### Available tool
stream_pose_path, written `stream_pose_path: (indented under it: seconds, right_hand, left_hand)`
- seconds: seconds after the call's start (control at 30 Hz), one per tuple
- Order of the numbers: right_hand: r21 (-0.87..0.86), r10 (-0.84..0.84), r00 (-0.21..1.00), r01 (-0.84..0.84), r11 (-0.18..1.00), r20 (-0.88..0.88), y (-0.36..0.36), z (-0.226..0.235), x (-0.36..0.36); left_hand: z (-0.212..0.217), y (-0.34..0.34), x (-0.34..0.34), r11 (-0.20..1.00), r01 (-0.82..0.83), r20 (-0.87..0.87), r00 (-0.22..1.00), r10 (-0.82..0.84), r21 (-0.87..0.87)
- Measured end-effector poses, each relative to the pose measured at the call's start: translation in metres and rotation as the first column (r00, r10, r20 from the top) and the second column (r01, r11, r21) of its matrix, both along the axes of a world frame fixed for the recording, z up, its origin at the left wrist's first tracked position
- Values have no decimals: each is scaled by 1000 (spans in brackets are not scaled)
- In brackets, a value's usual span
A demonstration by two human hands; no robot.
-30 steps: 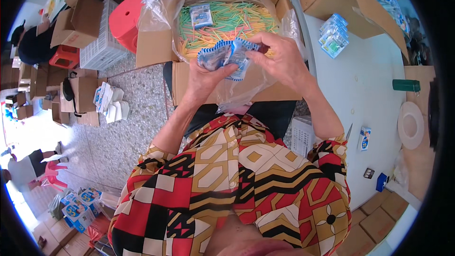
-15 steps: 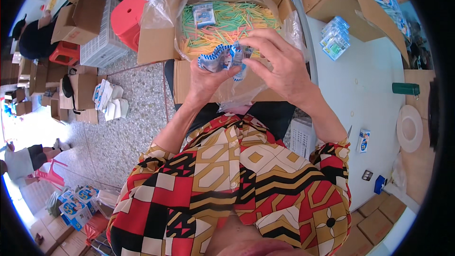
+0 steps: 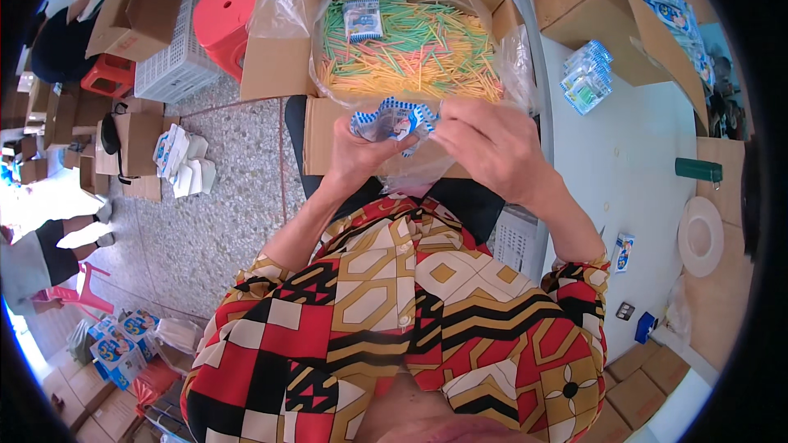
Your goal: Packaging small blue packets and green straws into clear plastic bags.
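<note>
My left hand (image 3: 355,152) and my right hand (image 3: 486,146) together hold a small stack of blue-and-white printed packets (image 3: 392,120) in front of my chest. Just beyond them stands an open cardboard box (image 3: 275,66) lined with a clear plastic bag (image 3: 279,12). The bag is full of thin green, yellow and orange sticks (image 3: 419,53). One more blue-and-white packet (image 3: 362,19) lies on top of the sticks at the far left.
A white table (image 3: 632,172) on my right carries a bundle of packets (image 3: 585,75), a green object (image 3: 698,170), a tape roll (image 3: 700,236) and a small packet (image 3: 623,252). A red stool (image 3: 232,16), a white crate (image 3: 168,57) and cardboard boxes stand on the speckled floor at left.
Both hands with the packet stack have shifted slightly left and nearer to me, away from the sticks. The packets are fanned a little differently.
</note>
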State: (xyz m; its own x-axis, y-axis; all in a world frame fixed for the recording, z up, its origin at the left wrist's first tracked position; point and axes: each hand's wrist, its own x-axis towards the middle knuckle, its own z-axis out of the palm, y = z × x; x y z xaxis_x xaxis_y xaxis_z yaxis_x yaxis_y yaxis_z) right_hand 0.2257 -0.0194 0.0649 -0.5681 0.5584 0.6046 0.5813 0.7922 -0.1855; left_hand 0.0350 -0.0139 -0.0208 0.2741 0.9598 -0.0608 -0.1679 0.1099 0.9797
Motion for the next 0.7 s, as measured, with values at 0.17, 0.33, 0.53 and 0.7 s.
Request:
stream_pose_path:
  seconds: [0.17, 0.33, 0.53, 0.7]
  right_hand:
    - [-27, 62, 998, -62, 998, -19, -2, -9, -1]
    - [-489, -110, 990, 53, 871, -89, -11, 1, -6]
    - [-435, -50, 999, 49, 899, 10, -6, -4, -4]
    - [-272, -67, 988, 104, 957, 142, 1, 4, -12]
  left_hand:
    - [-1, -3, 0, 1000, 1, -3, 1000, -1, -27]
    - [-1, -7, -1, 997, 23, 29, 999, -21, -71]
    - [3, -8, 2, 999, 34, -31, 999, -34, -2]
    - [12, -10, 2, 997, 80, -77, 994, -81, -13]
